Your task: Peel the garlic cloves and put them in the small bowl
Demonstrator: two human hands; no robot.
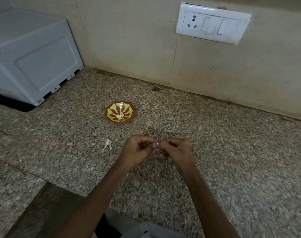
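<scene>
Speckled granite counter [232, 160] fills the kitchen scene, with two bare forearms reaching in from six o'clock. At the centre, the left hand [137, 152] and right hand [177, 150] meet fingertip to fingertip just above the stone, both with fingers curled. Together they pinch a small pale garlic clove [157, 144]; only a sliver of it shows between the thumbs, and how much skin remains on it cannot be told. A loose scrap of garlic skin [108, 144] lies on the counter at nine o'clock from the hands, near but not touching them. Farther back, at eleven o'clock from the hands, stands the small bowl [127, 107], red with a yellow-green petal pattern, holding a few peeled cloves [120, 115] at its bottom. A white appliance [31, 55] sits at ten o'clock against the tiled wall [129, 40]. A white switch-and-socket plate [213, 25] is mounted on the wall at one o'clock.
</scene>
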